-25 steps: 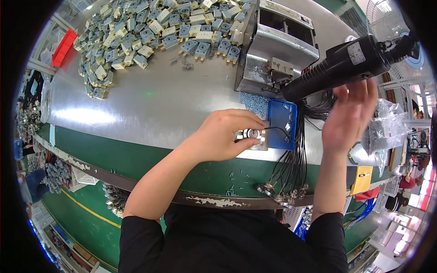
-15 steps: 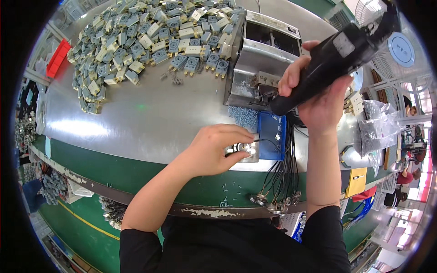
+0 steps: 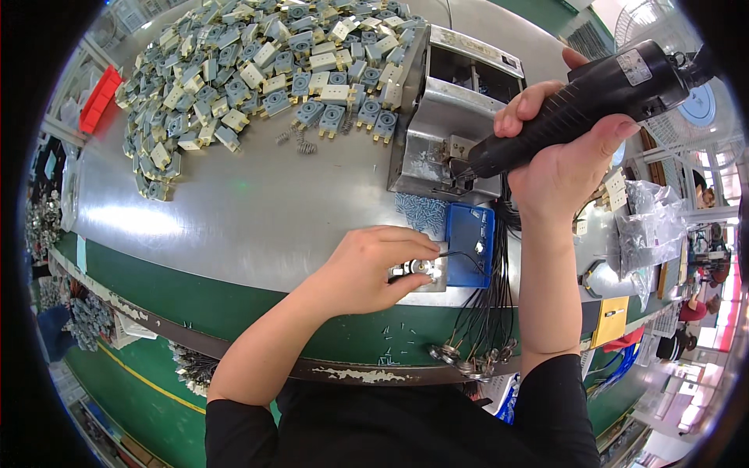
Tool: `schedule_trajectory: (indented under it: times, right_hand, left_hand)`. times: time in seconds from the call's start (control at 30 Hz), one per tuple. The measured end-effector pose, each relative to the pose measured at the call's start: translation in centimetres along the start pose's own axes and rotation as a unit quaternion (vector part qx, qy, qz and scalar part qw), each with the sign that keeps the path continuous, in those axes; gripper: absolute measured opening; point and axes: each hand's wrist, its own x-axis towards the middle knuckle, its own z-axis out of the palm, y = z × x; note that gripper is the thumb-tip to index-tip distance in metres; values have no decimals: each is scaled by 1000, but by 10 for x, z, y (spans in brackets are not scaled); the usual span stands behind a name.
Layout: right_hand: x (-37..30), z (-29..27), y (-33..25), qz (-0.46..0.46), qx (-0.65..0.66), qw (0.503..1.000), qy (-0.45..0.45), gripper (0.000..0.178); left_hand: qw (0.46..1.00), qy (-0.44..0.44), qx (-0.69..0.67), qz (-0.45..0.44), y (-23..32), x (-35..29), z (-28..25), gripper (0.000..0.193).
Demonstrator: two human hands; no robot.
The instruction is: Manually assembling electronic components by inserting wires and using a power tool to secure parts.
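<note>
My right hand (image 3: 558, 175) is wrapped round a black electric screwdriver (image 3: 585, 109). The tool slants down to the left, its tip at the front of a metal screw feeder (image 3: 434, 117); contact cannot be made out. Nearer to me, my left hand (image 3: 374, 265) curls thumb and fingers round a small white and black part with a round centre (image 3: 421, 267). That part sits on a small metal plate (image 3: 440, 274) near the table's front edge, partly hidden by my fingers. A thin black wire runs from it toward a blue tray (image 3: 468, 271).
Loose screws (image 3: 421, 214) lie behind the left hand. Grey and cream socket-like blocks (image 3: 257, 78) are heaped at the back left, with a few springs (image 3: 304, 144) before them. Black cables (image 3: 499, 265) with round metal ends hang over the front edge. Plastic bags (image 3: 651, 226) lie at right.
My right hand has turned the screwdriver flatter, and its tip has moved from above the blue tray's back edge to the feeder's front. My left hand stays round the part.
</note>
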Motion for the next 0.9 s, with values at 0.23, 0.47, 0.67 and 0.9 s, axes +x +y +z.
schedule_trajectory:
  times: [0.23,0.47,0.67,0.9]
  right_hand:
    - [-4,8,-3,-16,-44,999,-19,105]
    - [-8,12,-4,-18,-52,998,-28,103]
    - [-11,14,-8,-13,-67,997,-36,108]
    - [-19,13,-19,17,-50,998,-33,109]
  left_hand:
    - [1000,-2,-4,3,-1,-1,0,30]
    - [1000,-5,0,3,0,-1,-1,30]
    - [1000,-4,2,5,-1,-2,0,30]
    - [1000,-4,-12,-11,3,-3,-1,31]
